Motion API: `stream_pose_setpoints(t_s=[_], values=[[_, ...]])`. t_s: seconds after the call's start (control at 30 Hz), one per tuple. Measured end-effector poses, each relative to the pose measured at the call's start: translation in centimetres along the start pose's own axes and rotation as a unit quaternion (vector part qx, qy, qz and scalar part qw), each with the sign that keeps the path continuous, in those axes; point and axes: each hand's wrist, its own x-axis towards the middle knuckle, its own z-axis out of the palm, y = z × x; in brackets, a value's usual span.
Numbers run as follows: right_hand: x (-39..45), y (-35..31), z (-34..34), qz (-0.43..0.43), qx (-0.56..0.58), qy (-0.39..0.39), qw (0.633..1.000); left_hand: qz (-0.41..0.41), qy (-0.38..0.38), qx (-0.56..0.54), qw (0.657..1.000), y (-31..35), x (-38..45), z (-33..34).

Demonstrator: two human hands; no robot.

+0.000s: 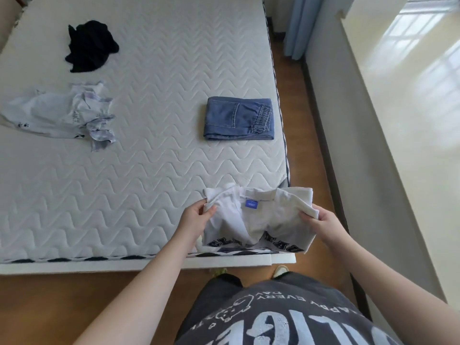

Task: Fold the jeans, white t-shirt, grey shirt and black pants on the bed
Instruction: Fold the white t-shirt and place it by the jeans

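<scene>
The white t-shirt (258, 217), with a blue neck label and dark lettering, is held partly folded over the near right corner of the bed (149, 158). My left hand (195, 217) pinches its left edge and my right hand (321, 221) grips its right edge. The jeans (239, 118) lie folded in a neat rectangle near the bed's right edge. A pale grey shirt (62, 114) lies crumpled at the left. The black pants (90, 46) sit in a heap at the far left.
The white quilted mattress has bare room in its middle. Wooden floor (311, 120) runs along the bed's right side, beside a white wall and a blue curtain (298, 26). My feet show under the bed's near edge.
</scene>
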Motion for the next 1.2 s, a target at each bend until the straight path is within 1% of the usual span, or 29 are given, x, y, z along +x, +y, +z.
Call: stream_pose_setpoints(t_s=[0.13, 0.2, 0.27, 0.47, 0.6, 0.67, 0.8, 0.97, 1.07, 1.2], values=[[1.0, 1.4, 2.7, 0.029, -0.01, 0.035, 0.999, -0.037, -0.037, 0.029, 0.998, -0.8, 2.4, -1.1], [1.6, 2.0, 3.7, 0.035, -0.015, 0.037, 0.999, -0.05, -0.059, 0.051, 0.996, -1.3, 3.0, -1.4], [2.6, 2.4, 4.4, 0.039, -0.025, 0.032, 0.998, -0.063, -0.062, 0.066, 0.994, -1.5, 3.6, -1.6], [7.2, 3.5, 3.1, 0.055, -0.043, 0.012, 0.997, -0.066, -0.021, 0.087, 0.994, -1.1, 6.7, -0.9], [10.5, 3.1, 1.7, 0.058, -0.043, -0.012, 0.997, -0.07, -0.005, 0.096, 0.993, -0.5, 9.1, -0.1], [12.2, 2.8, 1.3, 0.065, -0.051, -0.018, 0.996, -0.067, 0.007, 0.118, 0.991, -0.3, 10.9, -0.1], [16.0, 2.8, 0.5, 0.068, -0.059, -0.003, 0.996, -0.042, 0.017, 0.165, 0.985, 0.3, 14.9, -0.1], [21.9, 3.7, 0.6, 0.07, 0.01, 0.025, 0.997, -0.044, 0.052, 0.175, 0.982, -1.3, 20.3, -0.2], [26.2, 4.1, 1.0, 0.059, 0.031, 0.046, 0.997, -0.038, 0.082, 0.185, 0.979, -2.0, 23.8, 0.3], [31.9, 4.6, 1.5, 0.041, 0.04, 0.059, 0.997, -0.02, 0.069, 0.19, 0.979, -3.1, 29.7, 0.6]])
